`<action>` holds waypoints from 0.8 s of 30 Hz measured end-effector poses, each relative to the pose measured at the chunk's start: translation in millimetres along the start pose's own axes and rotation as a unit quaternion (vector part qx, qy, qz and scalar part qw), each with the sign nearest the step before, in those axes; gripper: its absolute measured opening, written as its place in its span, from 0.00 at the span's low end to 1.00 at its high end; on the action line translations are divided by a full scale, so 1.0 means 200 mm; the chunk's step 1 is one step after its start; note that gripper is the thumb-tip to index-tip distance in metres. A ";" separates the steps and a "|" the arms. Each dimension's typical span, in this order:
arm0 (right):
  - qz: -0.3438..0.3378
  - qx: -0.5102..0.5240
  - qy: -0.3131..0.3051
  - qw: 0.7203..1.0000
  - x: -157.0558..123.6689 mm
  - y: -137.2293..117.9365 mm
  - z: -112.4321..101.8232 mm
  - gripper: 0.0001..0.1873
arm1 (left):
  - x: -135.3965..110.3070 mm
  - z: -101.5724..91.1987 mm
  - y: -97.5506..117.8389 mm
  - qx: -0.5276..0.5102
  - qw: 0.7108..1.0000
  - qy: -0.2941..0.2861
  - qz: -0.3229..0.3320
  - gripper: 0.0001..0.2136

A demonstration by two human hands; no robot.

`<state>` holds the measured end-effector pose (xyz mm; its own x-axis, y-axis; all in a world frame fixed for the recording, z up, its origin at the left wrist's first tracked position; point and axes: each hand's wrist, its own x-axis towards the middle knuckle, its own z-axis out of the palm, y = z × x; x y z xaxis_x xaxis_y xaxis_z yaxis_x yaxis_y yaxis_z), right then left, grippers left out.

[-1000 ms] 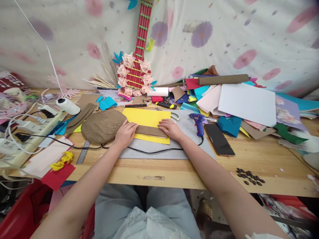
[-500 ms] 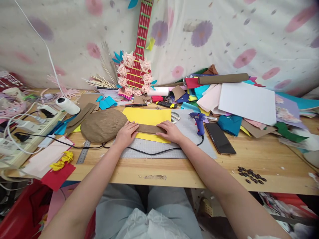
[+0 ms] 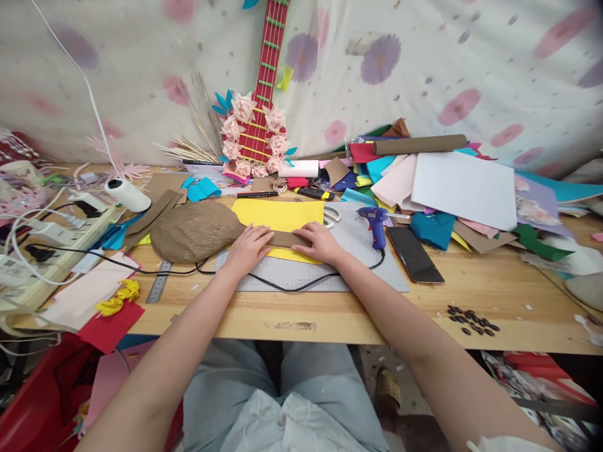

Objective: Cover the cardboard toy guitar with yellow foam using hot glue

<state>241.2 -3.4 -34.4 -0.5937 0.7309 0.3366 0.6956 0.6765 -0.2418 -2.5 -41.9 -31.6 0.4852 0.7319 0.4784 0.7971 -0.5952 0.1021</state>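
Note:
A brown paper guitar shape [image 3: 195, 230] lies on the wooden table, its narrow neck [image 3: 283, 238] running right across a yellow sheet [image 3: 282, 216] on a grey cutting mat [image 3: 358, 263]. My left hand [image 3: 249, 248] lies flat with fingers stretched on the neck near the body. My right hand [image 3: 316, 241] presses flat on the neck's right end. Both hands hold nothing.
A blue glue gun [image 3: 374, 225] and a black phone [image 3: 413, 253] stand right of the mat, its black cord [image 3: 282, 287] crossing the front. Scissors [image 3: 332, 215], a steel ruler [image 3: 159, 282], a paper pile [image 3: 461, 188], dark seeds [image 3: 471, 319] and a power strip [image 3: 56, 248] surround it.
Both hands have slid closer together along the brown neck, the left moving right and the right moving left. The view has shifted slightly.

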 end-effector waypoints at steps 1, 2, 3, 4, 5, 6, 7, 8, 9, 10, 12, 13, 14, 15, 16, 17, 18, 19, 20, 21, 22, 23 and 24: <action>0.003 -0.001 -0.001 1.000 0.00 0.00 0.00 0.26 | 0.00 0.00 0.00 0.002 1.000 0.004 -0.004 0.16; 0.007 -0.003 -0.002 1.000 0.00 -0.01 0.00 0.26 | 0.00 -0.01 0.01 0.006 1.000 0.009 -0.010 0.16; 0.011 -0.005 -0.002 1.000 0.00 -0.01 0.00 0.25 | 0.00 -0.02 0.01 0.011 1.000 0.014 -0.013 0.15; 0.015 -0.007 -0.002 1.000 0.00 -0.01 0.00 0.25 | -0.01 -0.02 0.02 0.013 1.000 0.015 -0.009 0.14; 0.019 -0.010 -0.001 1.000 0.00 -0.02 0.00 0.25 | -0.01 -0.03 0.02 0.012 1.000 0.015 0.002 0.13; 0.022 -0.013 -0.001 1.000 0.00 -0.02 -0.01 0.25 | -0.01 -0.04 0.02 0.007 1.000 0.014 0.017 0.12; 0.022 -0.015 -0.002 1.000 0.00 -0.03 -0.01 0.26 | -0.02 -0.05 0.03 0.000 0.999 0.012 0.035 0.11; 0.020 -0.014 -0.004 1.000 0.00 -0.03 -0.01 0.26 | -0.02 -0.05 0.03 -0.009 0.999 0.012 0.051 0.10; 0.014 -0.010 -0.008 1.000 0.00 -0.03 -0.02 0.26 | -0.03 -0.06 0.03 -0.017 0.998 0.013 0.064 0.10; 0.010 0.000 -0.011 1.000 0.00 -0.03 -0.02 0.26 | -0.03 -0.06 0.03 -0.025 0.997 0.013 0.074 0.10; 0.010 0.042 -0.006 0.999 0.00 -0.01 -0.03 0.25 | -0.04 -0.07 0.03 -0.041 0.995 0.003 0.087 0.10; 0.020 0.069 0.007 0.997 -0.01 0.01 -0.03 0.24 | -0.05 -0.07 0.03 -0.049 0.995 -0.005 0.088 0.11; 0.037 0.095 0.027 0.994 -0.01 0.03 -0.04 0.24 | -0.05 -0.07 0.03 -0.055 0.995 -0.013 0.085 0.12; 0.061 0.113 0.056 0.990 -0.01 0.06 -0.04 0.24 | -0.05 -0.06 0.03 -0.060 0.995 -0.020 0.080 0.12; 0.090 0.118 0.091 0.985 -0.02 0.09 -0.04 0.24 | -0.05 -0.06 0.03 -0.064 0.995 -0.026 0.073 0.12; 0.122 0.110 0.129 0.978 -0.03 0.13 -0.05 0.22 | -0.06 -0.06 0.03 -0.067 0.995 -0.029 0.068 0.12; 0.156 0.092 0.160 0.970 -0.04 0.17 -0.05 0.20 | -0.06 -0.06 0.03 -0.069 0.995 -0.031 0.063 0.13; 0.187 0.067 0.180 0.963 -0.05 0.20 -0.06 0.18 | -0.06 -0.06 0.03 -0.071 0.995 -0.030 0.057 0.13; 0.213 0.044 0.183 0.959 -0.06 0.23 -0.06 0.17 | -0.05 -0.06 0.03 -0.069 0.996 -0.024 0.048 0.13; 0.230 0.024 0.173 0.957 -0.07 0.26 -0.06 0.17 | -0.05 -0.06 0.03 -0.064 0.997 -0.014 0.037 0.13; 0.237 0.010 0.154 0.959 -0.08 0.27 -0.06 0.18 | -0.04 -0.07 0.02 -0.056 0.998 -0.003 0.025 0.13; 0.237 -0.001 0.133 0.962 -0.08 0.28 -0.07 0.20 | -0.04 -0.07 0.02 -0.046 0.999 0.004 0.015 0.13; 0.232 -0.010 0.118 0.966 -0.08 0.28 -0.07 0.21 | -0.03 -0.07 0.02 -0.034 0.999 0.006 0.008 0.14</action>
<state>295.2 21.4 -41.2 -0.1103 0.9124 0.3943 0.8736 0.2781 -0.3994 -7.7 -52.8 -22.1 0.4928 0.7183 0.4912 0.7631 -0.6280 0.1528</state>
